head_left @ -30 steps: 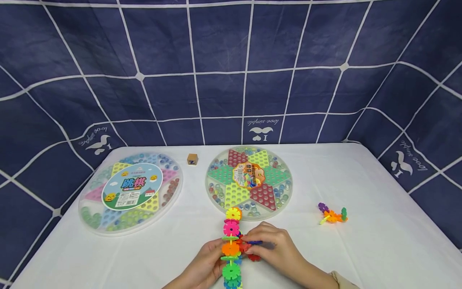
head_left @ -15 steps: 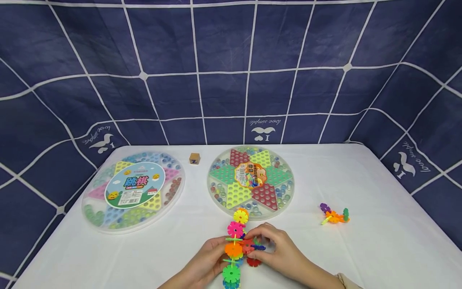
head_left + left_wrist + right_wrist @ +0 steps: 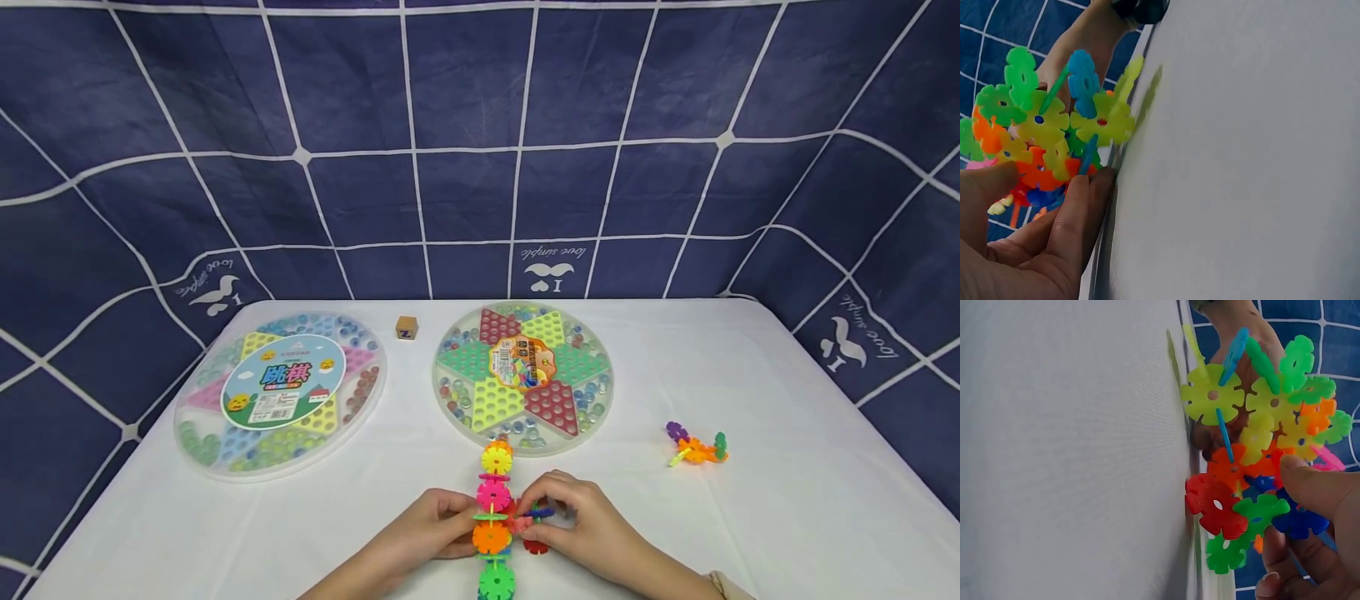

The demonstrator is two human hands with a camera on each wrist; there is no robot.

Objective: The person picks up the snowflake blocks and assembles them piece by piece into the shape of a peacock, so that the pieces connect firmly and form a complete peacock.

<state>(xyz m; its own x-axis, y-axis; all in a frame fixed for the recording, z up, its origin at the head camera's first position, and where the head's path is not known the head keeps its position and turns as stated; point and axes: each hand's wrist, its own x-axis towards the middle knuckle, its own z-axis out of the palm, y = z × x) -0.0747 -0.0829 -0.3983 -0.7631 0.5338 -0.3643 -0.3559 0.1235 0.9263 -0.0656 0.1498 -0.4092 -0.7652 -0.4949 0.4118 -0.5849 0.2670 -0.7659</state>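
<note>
A colourful build of interlocking plastic snowflake discs (image 3: 492,497) stands between the two hands at the table's near side. My left hand (image 3: 429,532) grips it from the left with thumb and fingers. Yellow discs (image 3: 1044,119) and orange discs show above that hand in the left wrist view. On the other side my right hand (image 3: 583,523) pinches a red disc between thumb and fingers. A loose-looking red disc (image 3: 1216,505), green discs (image 3: 1257,515) and a blue disc (image 3: 1300,519) sit around its fingertips. Whether the pinched disc is joined to the build is hidden.
Two round Chinese checkers sets, one left (image 3: 187,417) and one in the middle (image 3: 551,332), lie behind the hands. A small wooden letter cube (image 3: 407,327) sits between them. To the right lies a small orange, purple and green disc cluster (image 3: 696,451).
The disc build has come a little nearer the body and stands straighter in the head view. Both hands keep their hold. The whole head view has shifted slightly.
</note>
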